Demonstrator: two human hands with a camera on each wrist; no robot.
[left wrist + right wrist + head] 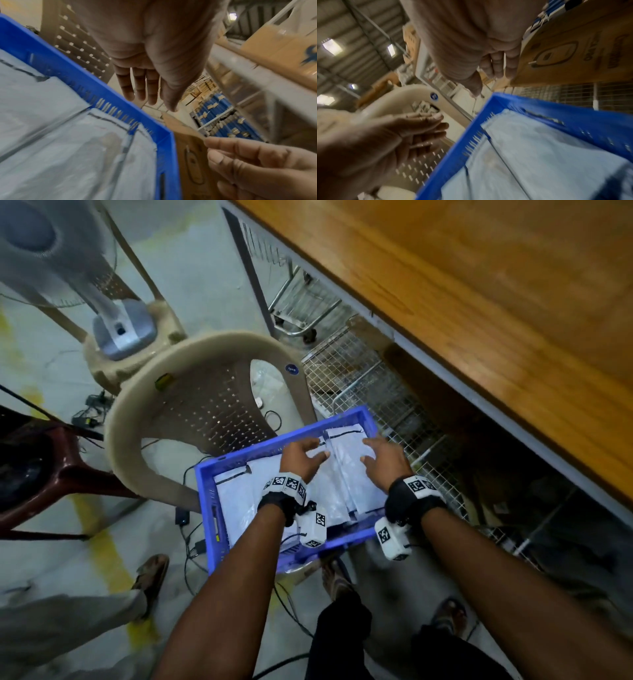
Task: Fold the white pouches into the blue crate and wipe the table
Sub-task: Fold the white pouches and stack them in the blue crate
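Both my hands are over the blue slotted plastic crate [209, 494], holding nothing. My left hand [300, 457] hangs palm down with fingers straight and loosely spread, above the middle of the crate near its far wall. My right hand [383, 457] is the same, fingers relaxed and extended, near the far right corner. I can't tell from the head view if the fingertips touch the pouches; both wrist views show the palms raised clear of them.

The flat white plastic pouches with dark edge strips [346, 474] lie inside the crate, side by side and overlapping, covering its floor from the left wall to the right wall. In the left wrist view a pouch [60, 142] reaches into the far corner against the slotted wall.

The crate sits on the seat of a beige perforated plastic chair [205, 392], its backrest just beyond the crate's far wall. The wooden-topped bench [479, 285] runs along the right, apart from the crate. A white wire mesh rack [376, 392] is under the bench edge, just beside the crate's right wall. A brown cardboard box [188, 155] stands next to that corner.
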